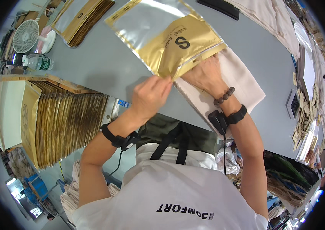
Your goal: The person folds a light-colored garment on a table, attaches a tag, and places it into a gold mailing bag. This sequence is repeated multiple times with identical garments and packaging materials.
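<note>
A gold and silvery-clear plastic bag (pixel 170 42) lies over the grey table in front of me, its near edge toward my body. At the bag's near left corner, my left hand (pixel 151 96) pinches the edge between thumb and fingers. My right hand (pixel 203 74) is at the near edge, its fingers mostly hidden by the bag, and I cannot tell what they hold. Beneath that hand and partly under the bag is a folded pale pink cloth (pixel 244 82) with a serrated-looking left edge.
A gold bag stack (pixel 84 23) lies far left. Beside the table, a box (pixel 61 80) holds many upright gold bags. A water bottle (pixel 38 62) and a white fan (pixel 26 36) stand left. A black bar (pixel 220 7) and more pale cloth (pixel 266 19) lie far right; tags (pixel 308 115) crowd the right edge.
</note>
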The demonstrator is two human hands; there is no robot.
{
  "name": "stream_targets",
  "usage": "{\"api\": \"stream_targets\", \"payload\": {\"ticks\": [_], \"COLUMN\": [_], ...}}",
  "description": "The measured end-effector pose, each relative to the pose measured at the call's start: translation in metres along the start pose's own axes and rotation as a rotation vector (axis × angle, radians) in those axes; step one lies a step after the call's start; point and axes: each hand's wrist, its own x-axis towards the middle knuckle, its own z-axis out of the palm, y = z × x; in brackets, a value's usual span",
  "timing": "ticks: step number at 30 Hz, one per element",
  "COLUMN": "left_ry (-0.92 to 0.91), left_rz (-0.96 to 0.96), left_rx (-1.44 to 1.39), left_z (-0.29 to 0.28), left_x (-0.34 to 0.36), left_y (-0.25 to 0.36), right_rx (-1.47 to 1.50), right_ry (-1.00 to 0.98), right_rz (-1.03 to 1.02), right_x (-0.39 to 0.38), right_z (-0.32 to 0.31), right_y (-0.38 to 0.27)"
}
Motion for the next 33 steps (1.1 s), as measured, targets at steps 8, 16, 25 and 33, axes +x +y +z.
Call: {"api": "stream_targets", "payload": {"ticks": [8,16,25,33], "left_ry": [-0.468,-0.560,-0.248,-0.087], "left_rz": [-0.168,-0.261,-0.011,0.044], "left_rx": [-0.565,-0.260,-0.377,-0.260], "left_z": [-0.007,0.038,0.008,-0.003], "left_x": [0.048,0.141,0.064,0.000], "left_y": [-0.011,-0.063,0.017,0.020], "right_rx": [0.090,0.085,0.551,0.076], "right_ry": [-0.023,-0.176,-0.201,-0.212], "right_rz": [-0.127,-0.497,-0.079,-0.047], "right_x": [-0.018,-0.058,-0.054,-0.037], "right_z": [0.004,0.008,0.015,0.016], "right_y": [0.000,-0.023,-0.020,0.007]}}
